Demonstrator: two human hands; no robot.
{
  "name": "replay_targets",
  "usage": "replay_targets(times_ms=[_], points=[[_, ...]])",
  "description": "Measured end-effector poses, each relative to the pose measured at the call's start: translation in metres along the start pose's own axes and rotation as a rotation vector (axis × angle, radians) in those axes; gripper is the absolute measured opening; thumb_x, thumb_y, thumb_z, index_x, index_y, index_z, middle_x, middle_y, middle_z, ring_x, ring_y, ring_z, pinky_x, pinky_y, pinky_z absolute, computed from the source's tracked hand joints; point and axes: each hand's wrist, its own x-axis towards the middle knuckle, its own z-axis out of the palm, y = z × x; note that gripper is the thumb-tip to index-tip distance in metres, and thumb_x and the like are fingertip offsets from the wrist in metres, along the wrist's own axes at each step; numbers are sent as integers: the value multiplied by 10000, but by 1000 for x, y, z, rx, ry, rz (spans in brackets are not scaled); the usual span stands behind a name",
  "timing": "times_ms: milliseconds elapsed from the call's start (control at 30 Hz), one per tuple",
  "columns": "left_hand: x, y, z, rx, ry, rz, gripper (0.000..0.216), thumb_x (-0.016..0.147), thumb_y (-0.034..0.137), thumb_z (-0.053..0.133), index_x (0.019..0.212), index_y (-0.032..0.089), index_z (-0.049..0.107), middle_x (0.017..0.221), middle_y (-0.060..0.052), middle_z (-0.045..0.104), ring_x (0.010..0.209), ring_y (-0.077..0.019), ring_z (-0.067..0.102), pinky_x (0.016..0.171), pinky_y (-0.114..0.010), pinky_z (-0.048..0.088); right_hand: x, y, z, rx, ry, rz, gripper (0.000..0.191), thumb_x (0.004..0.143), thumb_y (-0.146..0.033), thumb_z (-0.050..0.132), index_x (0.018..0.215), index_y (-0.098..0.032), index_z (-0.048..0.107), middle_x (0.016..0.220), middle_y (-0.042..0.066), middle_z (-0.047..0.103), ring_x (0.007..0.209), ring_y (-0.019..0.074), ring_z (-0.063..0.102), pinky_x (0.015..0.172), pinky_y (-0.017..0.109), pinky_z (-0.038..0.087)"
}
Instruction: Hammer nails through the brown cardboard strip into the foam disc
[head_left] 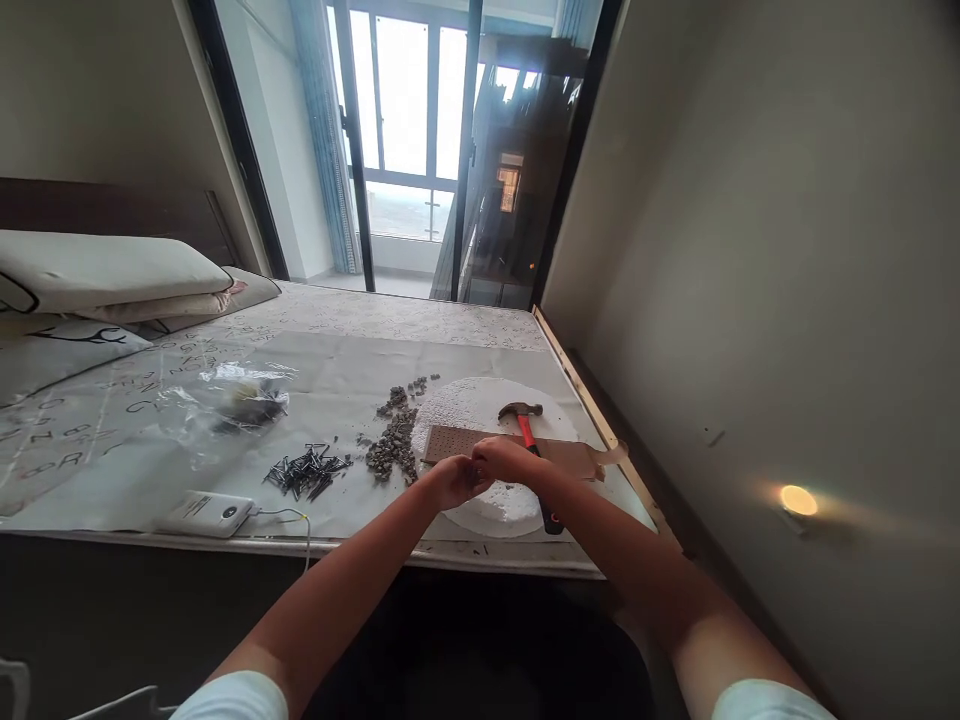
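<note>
My left hand (456,482) and my right hand (504,460) meet at the near edge of a brown board with rows of small holes (454,441). Fingers on both are closed together; whatever they pinch is too small and hidden to make out. Beneath the board lies a white, rough-surfaced round slab (469,400). A claw hammer (526,432) with a red and black handle rests across the board, its handle partly behind my right forearm. Left of the slab is a heap of small grey pieces (394,440), and further left a pile of dark nails (306,470).
A crumpled clear plastic bag (225,405) with something dark inside lies at the left. Near the front edge sits a white power bank (208,513) with a cable. Pillows (112,270) are stacked at far left. A wooden rail (577,380) runs along the right side.
</note>
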Motion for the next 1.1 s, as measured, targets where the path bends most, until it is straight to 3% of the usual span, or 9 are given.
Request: replay_targets(times_ms=[300, 467, 733, 933, 1100], points=[[-44, -16, -4, 29, 43, -3, 212, 747, -32, 412, 844, 78, 565, 689, -82, 657, 663, -141, 660, 715, -245, 543, -32, -25, 9, 108, 106, 19, 225, 825, -206, 514, 968, -152, 679, 912, 83, 693, 858, 182, 615, 720, 232, 424], [-53, -23, -12, 48, -47, 12, 279, 735, -44, 469, 977, 79, 537, 857, -131, 667, 873, -189, 667, 839, -279, 509, -54, -23, 21, 217, 240, 80, 301, 841, -152, 467, 1102, -114, 613, 955, 115, 679, 835, 177, 620, 733, 248, 444], [-52, -32, -41, 25, -75, 97, 251, 735, -44, 514, 946, 88, 547, 932, -137, 677, 923, -201, 659, 954, -328, 441, -82, -34, 67, 496, 338, 103, 292, 809, -176, 494, 1071, -161, 621, 794, 52, 668, 714, 162, 602, 672, 258, 450], [-54, -26, -75, -53, 13, 190, 242, 729, -46, 552, 924, 97, 566, 983, -137, 672, 982, -206, 637, 941, -318, 454, -91, -49, 102, 798, 610, 359, 305, 780, -252, 475, 1022, -134, 618, 820, 73, 648, 722, 182, 590, 680, 294, 462], [-48, -12, -110, -98, 127, 221, 231, 753, -46, 521, 908, 120, 562, 986, -115, 672, 951, -204, 648, 875, -329, 498, -86, -71, 147, 1098, 629, 518, 323, 756, -376, 543, 961, -140, 625, 775, 71, 652, 680, 192, 593, 615, 299, 477]])
